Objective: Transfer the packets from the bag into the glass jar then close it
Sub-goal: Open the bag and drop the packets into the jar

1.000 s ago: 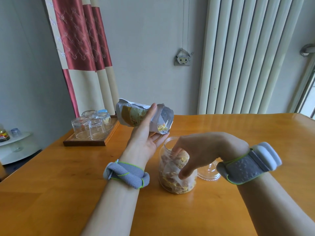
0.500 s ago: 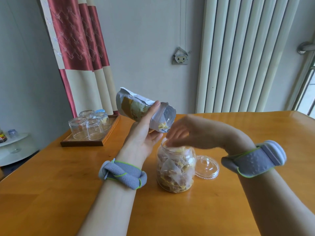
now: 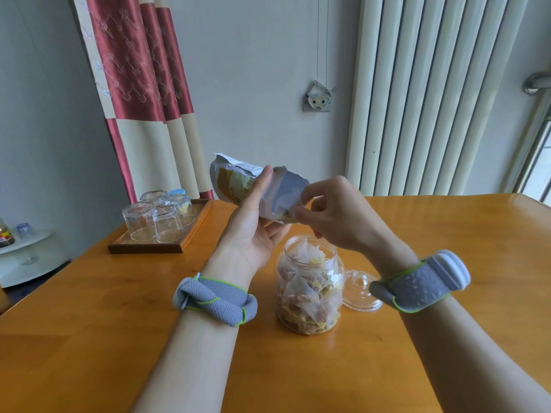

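Observation:
My left hand (image 3: 253, 231) holds a silver and yellow foil bag (image 3: 238, 186) tilted on its side above the table, its torn mouth pointing right and down. My right hand (image 3: 334, 216) is at that mouth with its fingertips inside; whether they pinch a packet is hidden. Just below stands the open glass jar (image 3: 308, 290), nearly full of white mesh packets (image 3: 307, 305) with yellow and brown contents. The clear glass lid (image 3: 359, 290) lies on the table right behind the jar, to its right.
A wooden tray (image 3: 179, 244) with several upturned drinking glasses (image 3: 161, 220) sits at the table's far left. The orange wooden table (image 3: 447, 263) stretches right and toward me. A small white side shelf (image 3: 26, 257) stands off the left edge.
My right hand has come up out of the jar and reached the bag's mouth. The left hand has kept the bag tilted above the jar.

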`<act>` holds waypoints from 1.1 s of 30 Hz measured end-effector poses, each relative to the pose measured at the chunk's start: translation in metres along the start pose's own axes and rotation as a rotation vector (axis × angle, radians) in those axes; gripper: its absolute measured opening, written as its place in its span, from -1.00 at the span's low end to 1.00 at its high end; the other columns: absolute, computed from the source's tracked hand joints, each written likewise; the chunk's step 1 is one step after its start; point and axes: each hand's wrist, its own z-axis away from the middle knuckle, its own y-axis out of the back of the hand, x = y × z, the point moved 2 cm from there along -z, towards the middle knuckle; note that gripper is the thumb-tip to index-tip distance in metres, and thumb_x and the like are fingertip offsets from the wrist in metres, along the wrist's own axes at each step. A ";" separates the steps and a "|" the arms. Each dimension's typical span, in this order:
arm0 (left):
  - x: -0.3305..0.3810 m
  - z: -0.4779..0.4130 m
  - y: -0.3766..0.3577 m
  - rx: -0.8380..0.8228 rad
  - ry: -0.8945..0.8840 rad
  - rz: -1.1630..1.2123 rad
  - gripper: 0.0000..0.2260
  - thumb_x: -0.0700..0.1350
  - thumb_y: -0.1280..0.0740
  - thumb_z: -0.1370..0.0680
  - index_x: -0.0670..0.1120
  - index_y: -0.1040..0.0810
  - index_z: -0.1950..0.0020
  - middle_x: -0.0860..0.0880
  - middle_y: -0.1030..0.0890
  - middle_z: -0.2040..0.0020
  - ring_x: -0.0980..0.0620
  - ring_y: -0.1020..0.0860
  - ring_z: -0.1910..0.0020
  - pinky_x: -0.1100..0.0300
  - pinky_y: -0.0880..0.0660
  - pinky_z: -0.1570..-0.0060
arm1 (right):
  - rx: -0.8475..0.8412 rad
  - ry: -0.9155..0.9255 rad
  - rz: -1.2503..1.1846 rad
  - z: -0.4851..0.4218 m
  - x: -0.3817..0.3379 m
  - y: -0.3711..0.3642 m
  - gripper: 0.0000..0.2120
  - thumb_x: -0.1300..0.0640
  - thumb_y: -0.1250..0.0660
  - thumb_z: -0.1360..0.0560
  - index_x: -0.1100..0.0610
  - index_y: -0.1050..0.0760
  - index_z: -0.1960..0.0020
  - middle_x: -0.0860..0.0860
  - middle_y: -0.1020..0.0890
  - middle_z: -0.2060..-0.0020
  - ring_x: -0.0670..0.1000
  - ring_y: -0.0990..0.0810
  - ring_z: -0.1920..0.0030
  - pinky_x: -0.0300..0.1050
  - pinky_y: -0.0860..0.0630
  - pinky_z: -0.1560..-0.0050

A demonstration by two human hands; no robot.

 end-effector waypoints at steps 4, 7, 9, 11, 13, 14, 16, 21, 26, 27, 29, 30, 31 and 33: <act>0.003 -0.004 0.011 0.040 0.023 -0.007 -0.41 0.32 -0.52 -0.42 -0.04 -0.66 -0.29 -0.13 -0.77 -0.10 -0.10 -0.76 -0.08 0.01 -0.68 -0.16 | -0.131 -0.044 -0.002 -0.001 0.005 0.018 -0.84 0.05 -0.50 -0.48 0.11 -0.67 0.22 0.02 -0.59 0.55 -0.12 -0.41 0.60 -0.34 -0.34 0.52; 0.004 -0.006 0.015 0.004 0.038 0.078 -0.33 0.36 -0.51 -0.41 -0.08 -0.64 -0.34 -0.16 -0.77 0.05 -0.12 -0.76 0.14 -0.01 -0.71 -0.03 | -0.220 -0.070 0.066 -0.001 0.011 0.025 -0.84 0.04 -0.54 -0.46 0.12 -0.70 0.20 -0.01 -0.58 0.55 -0.14 -0.43 0.58 -0.36 -0.33 0.51; 0.004 -0.007 0.017 -0.028 0.051 0.142 -0.29 0.37 -0.50 -0.41 -0.12 -0.64 -0.35 -0.17 -0.73 0.10 -0.11 -0.72 0.22 -0.04 -0.70 -0.05 | -0.325 -0.085 0.147 0.001 0.011 0.023 -0.85 -0.01 -0.55 -0.46 0.07 -0.73 0.13 -0.05 -0.59 0.54 -0.19 -0.47 0.57 -0.41 -0.32 0.52; 0.003 -0.008 0.019 -0.064 0.074 0.180 -0.29 0.38 -0.48 -0.42 -0.17 -0.66 -0.29 -0.19 -0.70 0.11 -0.09 -0.69 0.24 -0.03 -0.71 -0.01 | -0.399 -0.100 0.162 0.003 0.011 0.020 -0.82 -0.05 -0.55 -0.45 0.03 -0.73 0.03 -0.05 -0.66 0.49 -0.21 -0.53 0.54 -0.38 -0.40 0.48; 0.002 -0.008 0.019 -0.088 0.089 0.203 -0.33 0.39 -0.45 -0.44 -0.20 -0.68 -0.19 -0.20 -0.69 0.12 -0.09 -0.68 0.24 -0.03 -0.71 0.01 | -0.399 -0.109 0.131 0.003 0.012 0.020 -0.79 -0.08 -0.53 -0.47 0.04 -0.72 0.01 -0.03 -0.69 0.46 -0.18 -0.53 0.54 -0.33 -0.44 0.46; 0.001 -0.008 0.019 -0.093 0.090 0.205 -0.34 0.39 -0.45 -0.44 -0.20 -0.69 -0.16 -0.20 -0.69 0.13 -0.09 -0.68 0.24 -0.03 -0.71 0.01 | -0.388 -0.107 0.125 0.003 0.012 0.020 -0.79 -0.09 -0.51 -0.48 0.04 -0.72 0.01 -0.03 -0.70 0.45 -0.15 -0.53 0.54 -0.33 -0.45 0.46; 0.001 -0.008 0.018 -0.092 0.083 0.188 -0.33 0.38 -0.45 -0.44 -0.20 -0.69 -0.18 -0.20 -0.69 0.13 -0.09 -0.68 0.25 -0.03 -0.71 0.00 | -0.357 -0.100 0.137 0.003 0.012 0.021 -0.79 -0.09 -0.48 -0.51 0.04 -0.71 0.00 -0.04 -0.71 0.43 -0.11 -0.57 0.51 -0.34 -0.47 0.44; 0.003 -0.004 0.010 -0.054 0.046 0.083 -0.38 0.31 -0.50 -0.46 -0.10 -0.64 -0.33 -0.17 -0.77 -0.01 -0.16 -0.77 0.03 -0.01 -0.68 -0.13 | -0.159 -0.094 0.106 0.000 0.007 0.022 -0.36 -0.17 -0.58 -0.35 0.02 -0.53 -0.36 -0.06 -0.71 0.07 -0.06 -0.71 0.13 -0.06 -0.67 0.04; 0.001 0.006 -0.002 -0.095 0.051 -0.012 -0.47 0.19 -0.54 -0.46 -0.10 -0.69 -0.30 -0.14 -0.75 -0.17 -0.11 -0.73 -0.14 0.13 -0.70 0.09 | -0.092 0.043 -0.078 0.003 -0.008 0.010 0.12 -0.12 -0.70 -0.20 -0.02 -0.17 -0.60 -0.03 -0.54 -0.34 -0.03 -0.58 -0.29 -0.02 -0.56 -0.29; 0.001 0.006 -0.004 -0.107 0.049 -0.010 -0.51 0.16 -0.56 -0.45 -0.09 -0.70 -0.27 -0.12 -0.76 -0.13 -0.10 -0.73 -0.10 0.13 -0.71 0.07 | -0.066 0.053 -0.071 0.003 -0.009 0.008 0.11 -0.12 -0.70 -0.20 -0.01 -0.18 -0.60 -0.03 -0.55 -0.36 -0.03 -0.57 -0.31 -0.07 -0.52 -0.33; 0.001 0.007 -0.006 -0.109 0.048 -0.012 -0.50 0.11 -0.59 -0.38 -0.10 -0.71 -0.25 -0.11 -0.75 -0.13 -0.10 -0.70 -0.13 0.09 -0.69 -0.11 | 0.003 0.066 -0.039 0.004 -0.012 0.005 0.01 -0.09 -0.69 -0.24 0.00 -0.26 -0.55 -0.04 -0.60 -0.30 -0.04 -0.59 -0.28 -0.15 -0.49 -0.32; 0.000 0.007 -0.006 -0.102 0.050 -0.018 -0.44 0.11 -0.59 -0.35 -0.12 -0.70 -0.28 -0.13 -0.74 -0.16 -0.10 -0.69 -0.16 0.07 -0.66 -0.18 | 0.028 0.078 -0.029 0.004 -0.012 0.004 -0.09 -0.05 -0.68 -0.28 0.01 -0.32 -0.51 -0.04 -0.63 -0.26 -0.02 -0.62 -0.24 -0.12 -0.52 -0.30; -0.001 0.007 -0.005 -0.094 0.055 -0.024 -0.37 0.11 -0.60 -0.32 -0.14 -0.66 -0.33 -0.15 -0.73 -0.21 -0.11 -0.70 -0.21 0.05 -0.64 -0.23 | 0.037 0.094 -0.031 0.004 -0.013 0.002 -0.21 -0.01 -0.65 -0.33 0.02 -0.38 -0.46 -0.04 -0.65 -0.22 0.00 -0.64 -0.20 -0.05 -0.55 -0.28; -0.002 0.007 -0.003 -0.091 0.066 -0.031 -0.29 0.13 -0.60 -0.30 -0.17 -0.61 -0.37 -0.19 -0.71 -0.26 -0.11 -0.70 -0.25 0.02 -0.62 -0.27 | 0.038 0.110 -0.067 0.004 -0.013 0.002 -0.46 0.08 -0.55 -0.43 0.05 -0.47 -0.36 -0.03 -0.69 -0.14 0.03 -0.67 -0.12 0.07 -0.59 -0.20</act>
